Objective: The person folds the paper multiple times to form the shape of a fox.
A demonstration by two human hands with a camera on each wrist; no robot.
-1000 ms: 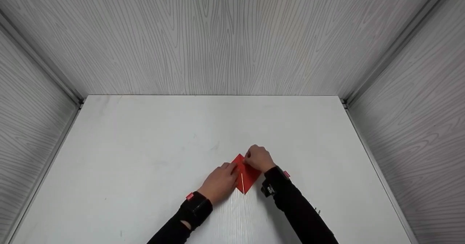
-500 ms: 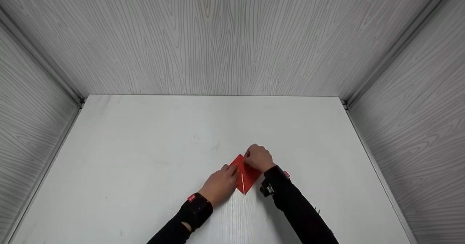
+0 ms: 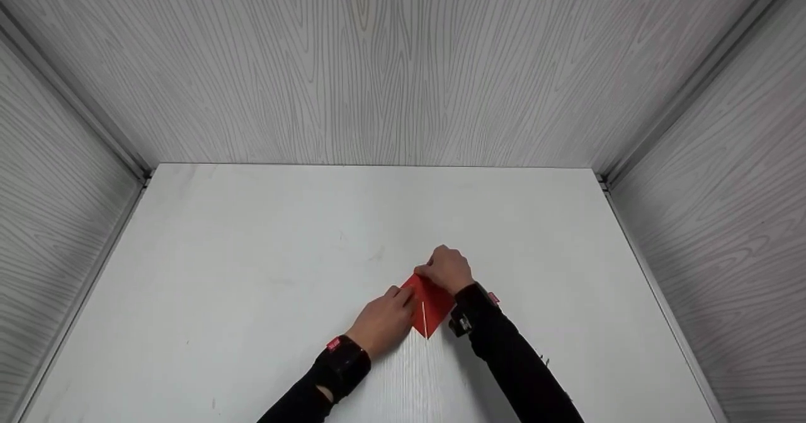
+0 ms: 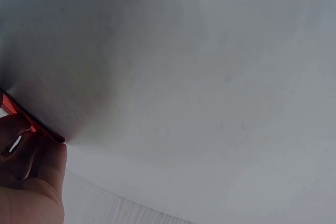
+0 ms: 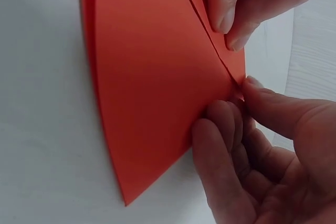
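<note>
A folded sheet of red paper [image 3: 434, 310], diamond-shaped, lies on the white table with a white gap along its near half. My left hand [image 3: 383, 322] holds its left side with bent fingers; in the right wrist view two of these fingertips [image 5: 224, 20] rest on a folded flap. At the far corner my right hand [image 3: 447, 269] pinches the paper between thumb [image 5: 273, 106] and curled fingers. One broad layer of the red paper [image 5: 142, 77] bulges up in the right wrist view. The left wrist view catches only the paper's edge [image 4: 46, 130] by the left hand [image 4: 37, 182].
The white tabletop [image 3: 283, 234] reaches back to a grey wood-grain panel [image 3: 378, 70]. Similar panels stand at the left [image 3: 56, 177] and right [image 3: 724, 184]. Both wrists carry black bands over dark sleeves.
My right hand has shifted slightly away from me, its thumb and fingers now at the paper's far corner, which they cover. The left hand has stayed nearly still on the paper.
</note>
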